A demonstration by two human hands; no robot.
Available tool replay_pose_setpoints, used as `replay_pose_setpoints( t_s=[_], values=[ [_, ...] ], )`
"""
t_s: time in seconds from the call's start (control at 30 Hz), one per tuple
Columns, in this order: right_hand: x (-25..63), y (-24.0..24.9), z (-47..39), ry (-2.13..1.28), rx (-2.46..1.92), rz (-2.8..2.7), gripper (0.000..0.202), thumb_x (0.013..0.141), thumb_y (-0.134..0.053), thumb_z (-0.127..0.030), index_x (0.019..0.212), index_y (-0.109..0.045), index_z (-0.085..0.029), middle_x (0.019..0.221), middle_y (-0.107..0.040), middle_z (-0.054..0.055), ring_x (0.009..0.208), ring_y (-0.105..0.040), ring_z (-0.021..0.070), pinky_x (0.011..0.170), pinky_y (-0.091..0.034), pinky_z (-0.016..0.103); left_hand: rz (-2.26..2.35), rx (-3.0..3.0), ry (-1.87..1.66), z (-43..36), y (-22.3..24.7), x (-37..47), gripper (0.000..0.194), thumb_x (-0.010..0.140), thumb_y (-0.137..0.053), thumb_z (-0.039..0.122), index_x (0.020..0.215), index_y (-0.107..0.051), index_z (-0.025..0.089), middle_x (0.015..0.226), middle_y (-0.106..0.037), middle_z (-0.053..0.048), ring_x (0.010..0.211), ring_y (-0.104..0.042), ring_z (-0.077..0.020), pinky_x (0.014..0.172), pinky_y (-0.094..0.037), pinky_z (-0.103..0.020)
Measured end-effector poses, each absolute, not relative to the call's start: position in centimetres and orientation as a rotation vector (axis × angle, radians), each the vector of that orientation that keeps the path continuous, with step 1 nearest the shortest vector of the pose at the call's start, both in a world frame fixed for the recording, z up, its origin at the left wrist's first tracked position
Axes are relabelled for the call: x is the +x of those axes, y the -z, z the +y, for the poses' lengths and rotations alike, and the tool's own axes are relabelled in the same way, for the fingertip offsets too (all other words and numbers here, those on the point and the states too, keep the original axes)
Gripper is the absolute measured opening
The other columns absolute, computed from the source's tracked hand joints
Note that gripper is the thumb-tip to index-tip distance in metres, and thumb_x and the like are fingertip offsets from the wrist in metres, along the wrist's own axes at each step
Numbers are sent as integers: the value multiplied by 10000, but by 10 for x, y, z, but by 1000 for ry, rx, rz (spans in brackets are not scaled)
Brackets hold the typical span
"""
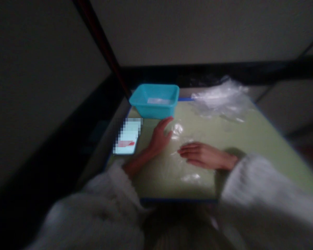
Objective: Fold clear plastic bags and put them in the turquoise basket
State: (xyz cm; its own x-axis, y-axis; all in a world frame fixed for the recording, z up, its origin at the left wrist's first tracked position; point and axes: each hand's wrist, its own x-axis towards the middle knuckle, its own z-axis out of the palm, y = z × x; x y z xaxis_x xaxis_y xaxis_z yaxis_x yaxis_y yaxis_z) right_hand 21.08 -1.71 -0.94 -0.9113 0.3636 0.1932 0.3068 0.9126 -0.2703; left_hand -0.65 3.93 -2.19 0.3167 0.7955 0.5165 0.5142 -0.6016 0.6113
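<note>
A clear plastic bag (pixel 191 177) lies spread on the pale yellow-green table (pixel 263 146), its outline hard to make out in the dim light. My left hand (pixel 160 136) rests on edge at the bag's left side, thumb and fingers apart, with nothing held. Across the bag's right part, my right hand (pixel 202 155) lies palm down with the fingers stretched out toward the left. Both hands are somewhat blurred.
A turquoise plastic basin (pixel 156 111) with something pale inside stands at the back left. A lit phone (pixel 129 137) lies by the left edge. Crumpled clear plastic bags (pixel 224 99) are heaped at the back right. Walls stand close behind and left.
</note>
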Motion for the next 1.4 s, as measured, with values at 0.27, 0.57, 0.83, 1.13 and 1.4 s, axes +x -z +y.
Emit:
replay_pose_setpoints(
  t_s=[0.27, 0.57, 0.83, 1.13, 1.4],
  values=[
    [208, -2, -28, -215, -686, -2708, 291, 945, -415, -299, 1078, -617, -138, 1037, -683, 115, 1006, -616, 231, 930, -466, 450, 1038, 2602, -563, 7, 32, 3, 460, 878, -421, 228, 1309, -415, 68, 1409, -402, -180, 1346, -328, -231, 1104, -322, -402],
    [208, 20, -2, -385, -1121, -2358, 512, 957, -306, -413, 1401, -336, -159, 1395, -450, 146, 1279, -424, 253, 1056, -342, 490, 896, 2689, -534, 17, 35, 9, 463, 906, -430, 370, 1263, -459, 77, 1394, -425, -166, 1338, -342, -228, 1136, -264, -378],
    [216, 37, 14, -237, -1294, -2528, 729, 919, -212, -585, 1422, -284, -63, 1453, -322, 227, 1361, -275, 296, 1092, -216, 526, 883, 2670, -530, 29, 38, 10, 537, 918, -390, 364, 1379, -323, 96, 1454, -344, -157, 1377, -268, -203, 1138, -237, -393],
    [231, 41, 27, -147, -1405, -2516, 770, 900, -194, -629, 1428, -280, -74, 1462, -310, 219, 1359, -271, 314, 1077, -223, 538, 1040, 2720, -410, 32, 28, 2, 522, 921, -376, 348, 1364, -353, 73, 1446, -359, -158, 1376, -270, -219, 1140, -204, -407],
    [224, 34, 34, -138, -1341, -2537, 788, 899, -166, -634, 1428, -277, -60, 1487, -255, 209, 1373, -232, 315, 1075, -221, 538, 1077, 2691, -472, 25, 33, 13, 515, 922, -364, 363, 1332, -393, 53, 1448, -343, -185, 1371, -281, -221, 1130, -240, -385]
  ],
)
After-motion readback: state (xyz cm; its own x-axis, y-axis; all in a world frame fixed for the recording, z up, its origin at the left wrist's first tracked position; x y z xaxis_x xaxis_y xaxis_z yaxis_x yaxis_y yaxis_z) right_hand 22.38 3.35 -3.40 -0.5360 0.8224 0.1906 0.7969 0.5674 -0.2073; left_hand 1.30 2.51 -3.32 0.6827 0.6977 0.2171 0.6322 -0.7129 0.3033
